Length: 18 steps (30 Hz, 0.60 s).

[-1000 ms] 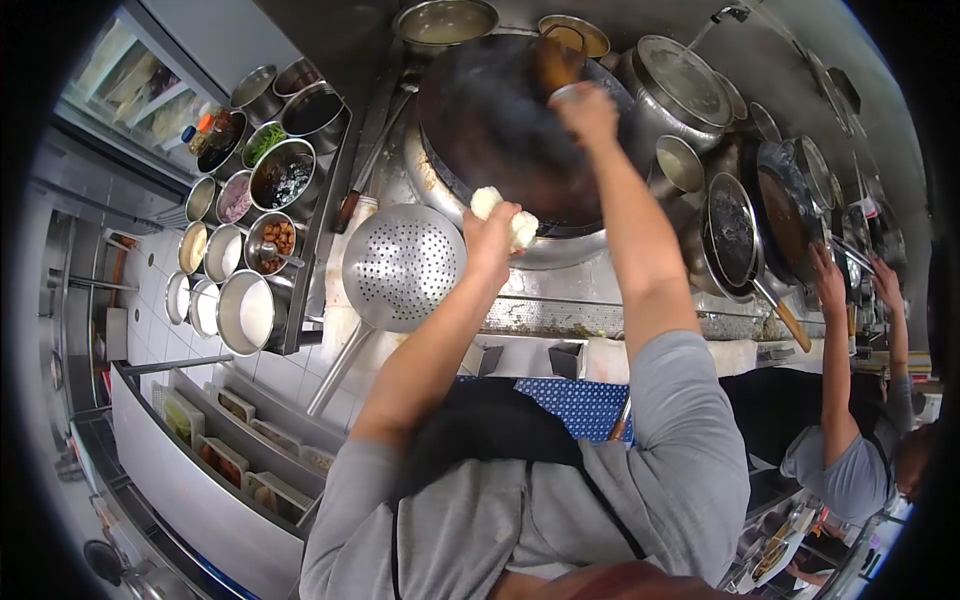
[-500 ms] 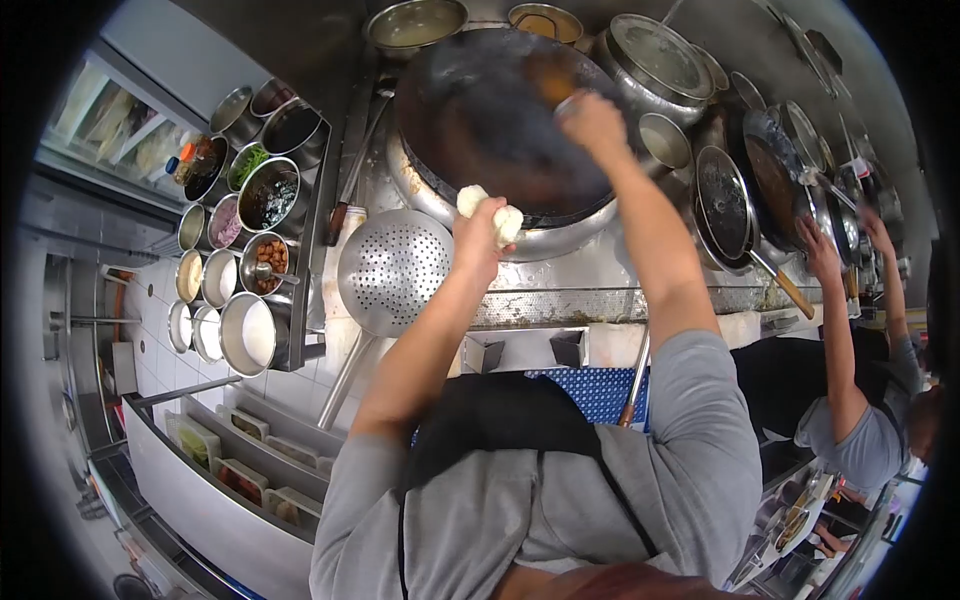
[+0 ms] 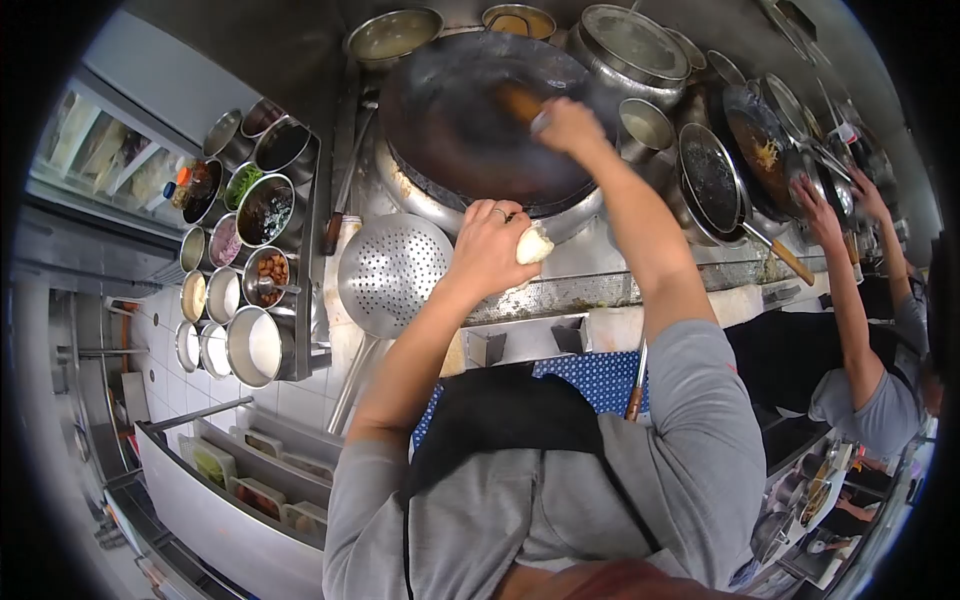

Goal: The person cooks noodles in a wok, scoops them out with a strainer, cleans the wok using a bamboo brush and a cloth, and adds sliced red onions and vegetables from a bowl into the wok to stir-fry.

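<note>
A large dark wok (image 3: 430, 135) sits on the round metal-rimmed burner in front of me. At its near rim is my left hand (image 3: 490, 250), closed around a folded white cloth (image 3: 534, 244); the fingertips on the rim side are partly hidden. Over the wok's bowl, my right hand (image 3: 572, 128) grips a brown wok brush (image 3: 518, 102). Motion blurs the brush, and its head points down and left into the bowl. Just left of my left forearm lies a big perforated strainer (image 3: 395, 272) with a long metal handle.
Metal pots of ingredients (image 3: 265, 210) crowd a rack at left. A long wood-handled tool (image 3: 345, 190) lies beside the burner. Behind are a bowl (image 3: 395, 36) and a lidded pot (image 3: 635, 45). At right, a co-worker's hands (image 3: 820, 215) work near another wok (image 3: 758, 150).
My left hand has turned over and come to the wok's near rim, still with the cloth. My right hand has swept the brush left and slightly down within the bowl. The view has shifted slightly.
</note>
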Each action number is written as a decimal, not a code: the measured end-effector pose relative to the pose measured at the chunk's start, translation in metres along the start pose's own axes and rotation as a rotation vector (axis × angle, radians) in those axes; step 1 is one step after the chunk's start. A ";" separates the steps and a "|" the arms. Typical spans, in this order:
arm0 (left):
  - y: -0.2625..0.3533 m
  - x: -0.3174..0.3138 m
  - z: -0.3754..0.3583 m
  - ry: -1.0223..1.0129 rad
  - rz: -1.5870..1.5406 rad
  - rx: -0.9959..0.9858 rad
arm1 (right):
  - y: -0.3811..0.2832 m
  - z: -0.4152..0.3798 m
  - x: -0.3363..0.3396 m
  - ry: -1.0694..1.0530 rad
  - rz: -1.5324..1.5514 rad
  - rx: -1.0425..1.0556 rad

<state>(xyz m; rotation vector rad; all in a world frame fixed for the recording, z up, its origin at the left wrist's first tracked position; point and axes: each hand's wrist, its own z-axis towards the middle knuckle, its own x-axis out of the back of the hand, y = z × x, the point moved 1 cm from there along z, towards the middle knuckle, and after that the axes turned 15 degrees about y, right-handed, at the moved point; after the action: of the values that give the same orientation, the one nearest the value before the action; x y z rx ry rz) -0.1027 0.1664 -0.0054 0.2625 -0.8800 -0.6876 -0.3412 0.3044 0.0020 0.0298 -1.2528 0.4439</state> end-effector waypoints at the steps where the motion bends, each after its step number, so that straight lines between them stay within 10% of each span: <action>1: -0.001 0.000 0.001 -0.026 0.011 -0.004 | -0.026 -0.025 0.006 -0.088 0.076 0.118; 7: -0.012 0.000 0.011 -0.161 0.001 0.004 | 0.029 -0.023 0.090 -0.287 -0.039 0.249; 12: -0.016 -0.006 0.013 -0.146 -0.032 0.048 | 0.037 0.018 0.065 0.302 -0.160 -0.202; 18: -0.016 -0.005 0.014 -0.128 -0.014 0.019 | -0.033 -0.060 0.046 -0.335 0.283 0.208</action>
<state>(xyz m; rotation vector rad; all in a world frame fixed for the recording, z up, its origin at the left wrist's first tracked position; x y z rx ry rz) -0.1234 0.1583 -0.0079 0.2437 -1.0081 -0.7151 -0.2640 0.3046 0.0322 0.1078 -1.5429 0.8400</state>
